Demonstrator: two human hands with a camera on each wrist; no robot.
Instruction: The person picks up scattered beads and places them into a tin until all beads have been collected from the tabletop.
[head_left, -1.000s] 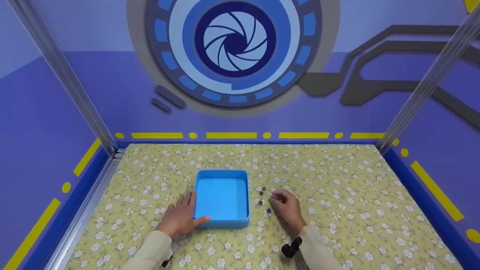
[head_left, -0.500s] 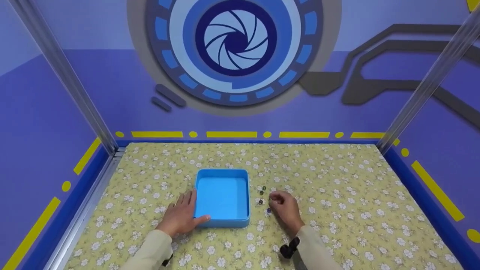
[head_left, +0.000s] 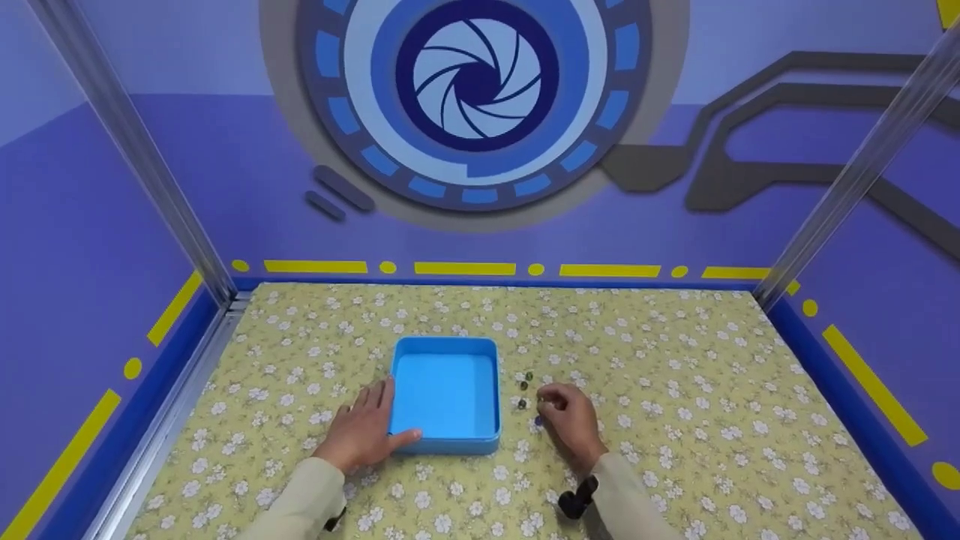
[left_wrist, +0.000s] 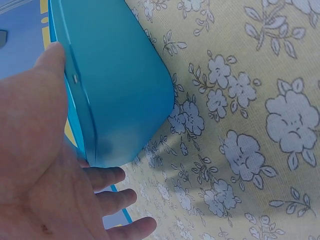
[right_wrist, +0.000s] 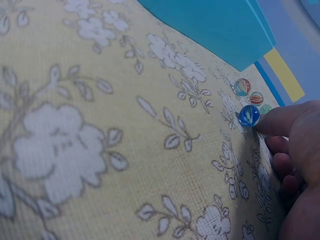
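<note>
A square blue box [head_left: 457, 446] without a lid stands on the flowered cloth. My left hand [head_left: 360, 433] rests against its left side with straight fingers, the thumb lying over the near left corner. Right of the box, my right hand [head_left: 573, 421] has its thumb and forefinger together low at the cloth, pinching a small glass marble that the fingertips mostly hide. A blue marble [right_wrist: 249, 116] sits just by the thumb in the right wrist view. Beyond it are a red-streaked marble [right_wrist: 242, 87], a second red-streaked marble [right_wrist: 256, 98] and a greenish marble [right_wrist: 265, 108].
The yellow flowered cloth [head_left: 675, 360] covers the table. Blue printed walls [head_left: 187, 187] stand at the back and sides, with a metal post [head_left: 150, 172] in each far corner. A black wrist strap [head_left: 577, 499] shows at the right sleeve.
My right hand has drawn slightly left, and the marble at its fingertips has become hidden between thumb and forefinger. The left hand and the box stay in place.
</note>
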